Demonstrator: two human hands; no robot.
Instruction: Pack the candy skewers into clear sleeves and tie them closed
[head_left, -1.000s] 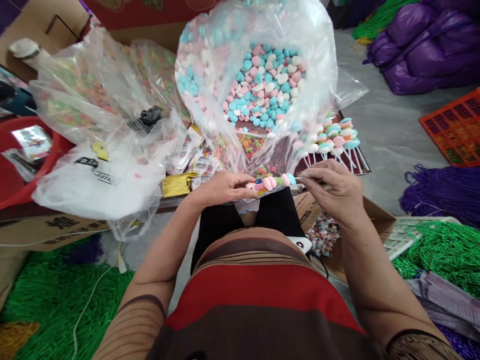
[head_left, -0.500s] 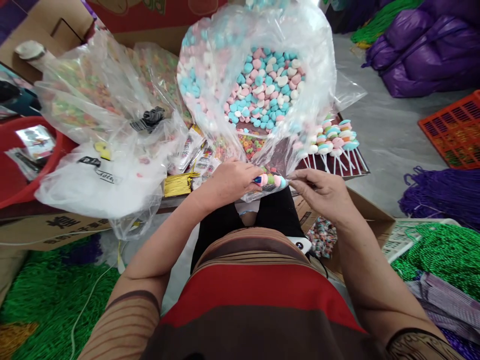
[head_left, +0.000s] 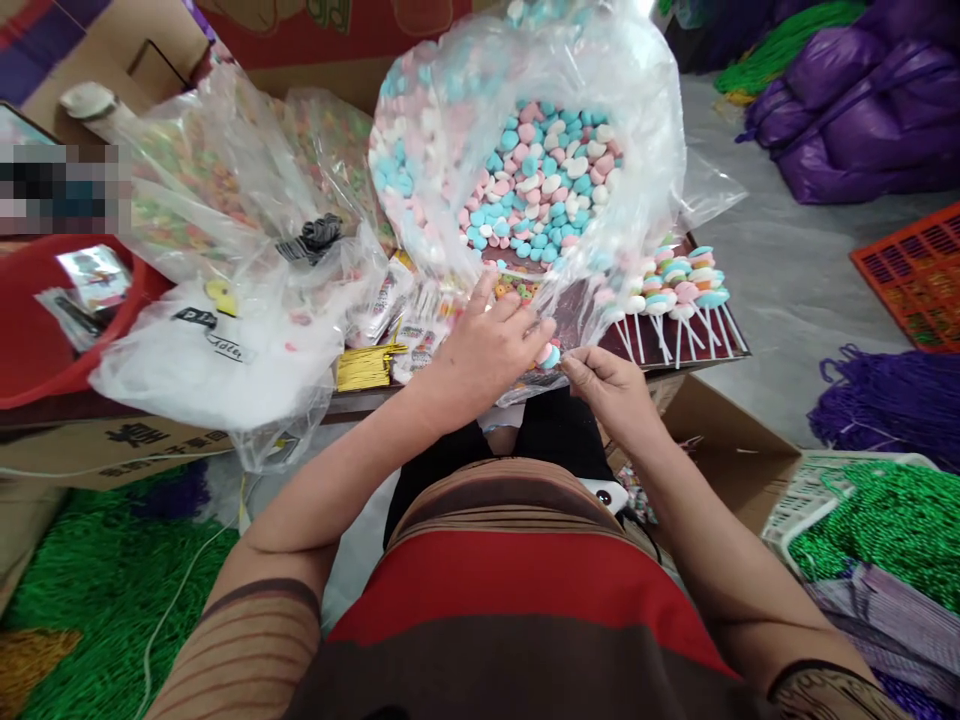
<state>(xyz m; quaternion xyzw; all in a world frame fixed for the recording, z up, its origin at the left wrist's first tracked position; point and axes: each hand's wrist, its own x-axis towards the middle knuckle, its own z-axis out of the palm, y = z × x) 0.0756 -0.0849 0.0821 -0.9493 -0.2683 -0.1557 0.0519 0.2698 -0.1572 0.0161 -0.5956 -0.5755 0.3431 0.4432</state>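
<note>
Far left, a red tub point(head_left: 30, 345) sat at the tabletop edge with small packets inside. Beside it lay crumpled clear plastic bags point(head_left: 217, 330), one printed with dark lettering, others behind holding colourful cereal rings. A bundle of gold twist ties point(head_left: 362, 367) rested on the tabletop point(head_left: 352, 402) just left of the person's hands, next to a few small sachets point(head_left: 390, 300).

At centre, a large clear bag point(head_left: 645, 150) stood open, full of pink, blue and white heart-shaped candies. Left hand point(head_left: 484, 350) lay palm down at the foot of that bag, fingers loosely curled over a candy skewer point(head_left: 549, 354); only its pink and blue end beads showed past the knuckles. Right hand point(head_left: 611, 385) met it from the other side, thumb and forefinger pressed together, pinching the skewer's end. The two hands touched, low in front of the big bag, above the person's lap.

Right of the hands, a row of finished candy sticks point(head_left: 679, 290) lay on a dark tray point(head_left: 630, 345), white stems pointing toward the person. Further right: an open cardboard box point(head_left: 739, 455), green tassels point(head_left: 885, 520), purple sacks point(head_left: 862, 110).
</note>
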